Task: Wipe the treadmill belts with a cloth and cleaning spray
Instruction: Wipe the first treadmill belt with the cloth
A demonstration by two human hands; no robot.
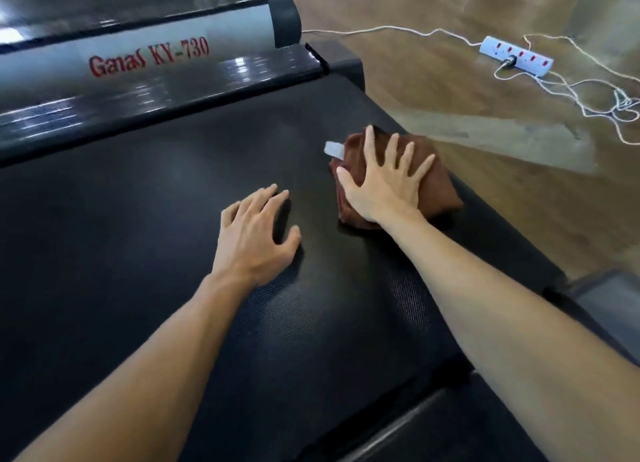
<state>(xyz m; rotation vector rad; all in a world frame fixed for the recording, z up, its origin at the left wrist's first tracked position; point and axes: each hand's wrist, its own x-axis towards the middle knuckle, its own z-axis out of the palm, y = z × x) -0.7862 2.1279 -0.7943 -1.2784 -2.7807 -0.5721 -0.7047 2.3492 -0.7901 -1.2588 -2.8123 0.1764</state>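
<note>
While the right hand (pixel 384 181) presses flat with spread fingers on the folded brown cloth (pixel 436 187) near the belt's (pixel 138 219) right edge, and the left hand (pixel 256 236) braces open beside it, the unheld cloth could slide off onto the floor (pixel 467 90).

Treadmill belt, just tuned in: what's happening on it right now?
A person is wiping the black treadmill belt. The right hand presses flat, fingers spread, on a folded brown cloth near the belt's right edge. The left hand rests with fingers on the bare belt beside it. No spray bottle is in view.
</note>
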